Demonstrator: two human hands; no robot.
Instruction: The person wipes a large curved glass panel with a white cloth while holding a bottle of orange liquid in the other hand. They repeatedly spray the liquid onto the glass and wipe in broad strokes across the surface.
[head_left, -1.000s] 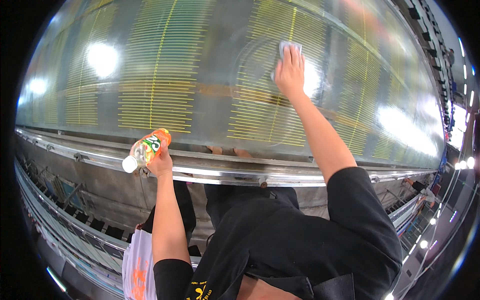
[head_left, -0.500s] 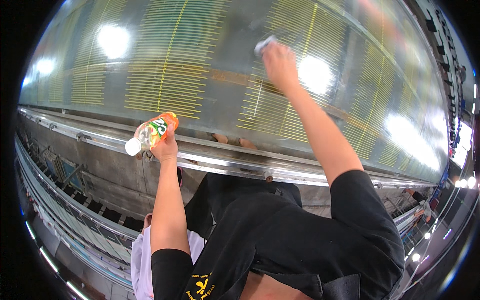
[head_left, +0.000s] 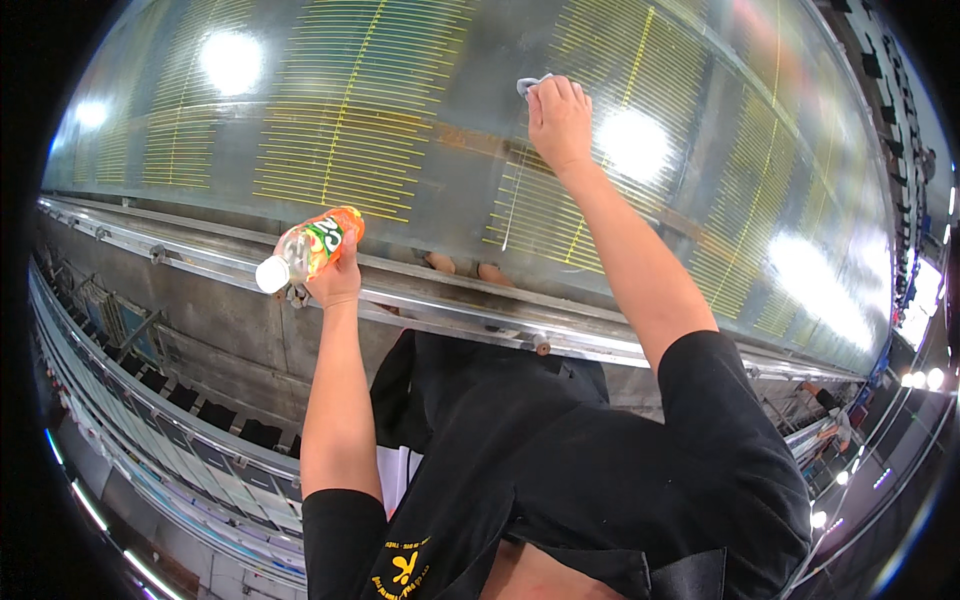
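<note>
My left hand (head_left: pixel 338 280) is wrapped round a clear plastic bottle (head_left: pixel 298 252) with a white cap and an orange and green label. The bottle is tilted, its cap toward the lower left, above the near metal edge. Farther out, my right hand (head_left: pixel 561 125) is closed on a small crumpled whitish cloth (head_left: pixel 530 84). Cloth and fingers are at the surface of a large, shiny, see-through panel (head_left: pixel 470 110) with printed bands of yellow lines. A thin white streak (head_left: pixel 514 205) shows on the panel below my right hand.
A metal rail (head_left: pixel 470 320) runs along the panel's near edge, between it and my body. Bright light reflections (head_left: pixel 632 145) lie on the panel. Behind me on the left are metal frames (head_left: pixel 200 430) and a bit of white garment (head_left: pixel 398 475). Another person (head_left: pixel 835 425) is at the far right.
My right hand and the cloth have shifted slightly left over the panel's lines; they were blurred before and are sharper now. The bottle stays in my left hand. Less of the white garment shows.
</note>
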